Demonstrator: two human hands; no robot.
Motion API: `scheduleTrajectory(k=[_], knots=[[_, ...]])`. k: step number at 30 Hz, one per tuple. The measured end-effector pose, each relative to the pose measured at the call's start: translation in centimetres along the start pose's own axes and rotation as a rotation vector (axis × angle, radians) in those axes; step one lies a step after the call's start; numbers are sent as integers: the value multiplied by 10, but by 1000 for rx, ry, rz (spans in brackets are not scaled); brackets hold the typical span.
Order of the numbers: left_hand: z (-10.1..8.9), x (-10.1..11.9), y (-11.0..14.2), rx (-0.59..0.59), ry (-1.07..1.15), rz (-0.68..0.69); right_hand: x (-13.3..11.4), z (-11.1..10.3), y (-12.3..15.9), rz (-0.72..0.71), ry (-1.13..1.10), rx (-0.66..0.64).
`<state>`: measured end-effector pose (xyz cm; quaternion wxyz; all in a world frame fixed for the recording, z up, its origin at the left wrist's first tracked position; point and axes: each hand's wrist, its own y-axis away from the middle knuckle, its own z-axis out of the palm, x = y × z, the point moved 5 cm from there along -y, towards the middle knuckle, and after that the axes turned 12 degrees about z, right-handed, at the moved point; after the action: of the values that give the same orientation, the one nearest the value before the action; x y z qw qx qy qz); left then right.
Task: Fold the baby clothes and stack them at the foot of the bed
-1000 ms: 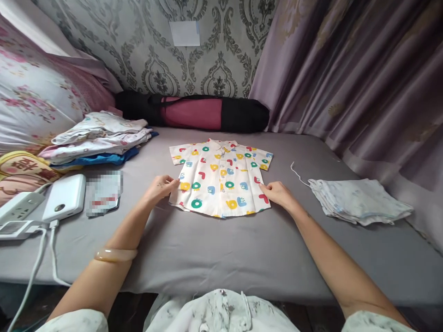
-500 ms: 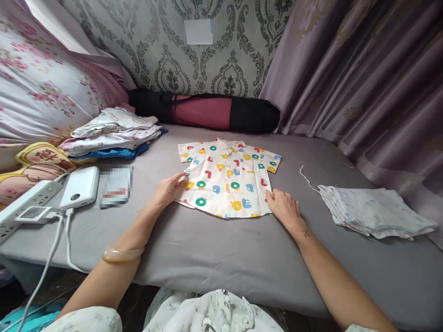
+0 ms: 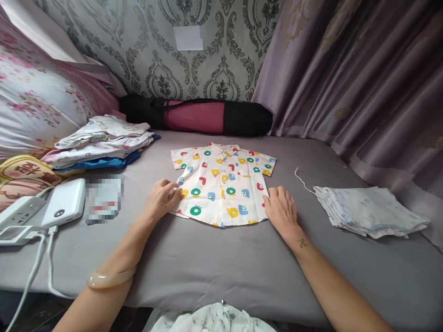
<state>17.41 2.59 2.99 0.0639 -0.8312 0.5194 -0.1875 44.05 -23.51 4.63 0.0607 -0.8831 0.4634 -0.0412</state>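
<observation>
Shirt (image 3: 221, 186) lies flat at mid-frame; our left hand (image 3: 162, 199) curls at its lower left edge, our right hand (image 3: 282, 210) at its lower right; whether either grips, we cannot tell.

Bed (image 3: 242, 267): grey-sheeted
Centre: button-up shirt (image 3: 221, 184)
Left: clothes pile (image 3: 104, 140), power bank (image 3: 65, 199)
Right: folded clothes (image 3: 372, 207)
Back: black-and-red bag (image 3: 197, 117)

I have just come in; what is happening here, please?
A person's left hand and right hand are at opposite side edges of a printed short-sleeved shirt, near its hem. The shirt lies front up on a grey sheet, collar away. A clothes pile lies to the left, folded cloth to the right.
</observation>
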Motion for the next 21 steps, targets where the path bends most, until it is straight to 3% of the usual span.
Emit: scheduleTrajectory(k=[3,6,11,16,19,21], knots=[[3,21,-4,25,-38,137,-19,3,6,-270,-111,52],[19,35,-5,-125,-64,189,-31,13,13,-455,-172,-52],[38,31,1,-367,-84,93,-29,27,16,-457,-189,-246],[23,30,-13,-421,-52,130,-29,24,14,-431,-201,-300],[8,31,-43,-364,-22,131,-33,17,13,-418,-233,-269],[-2,21,-66,-212,-59,-32,-36,11,14,-425,-253,-241]])
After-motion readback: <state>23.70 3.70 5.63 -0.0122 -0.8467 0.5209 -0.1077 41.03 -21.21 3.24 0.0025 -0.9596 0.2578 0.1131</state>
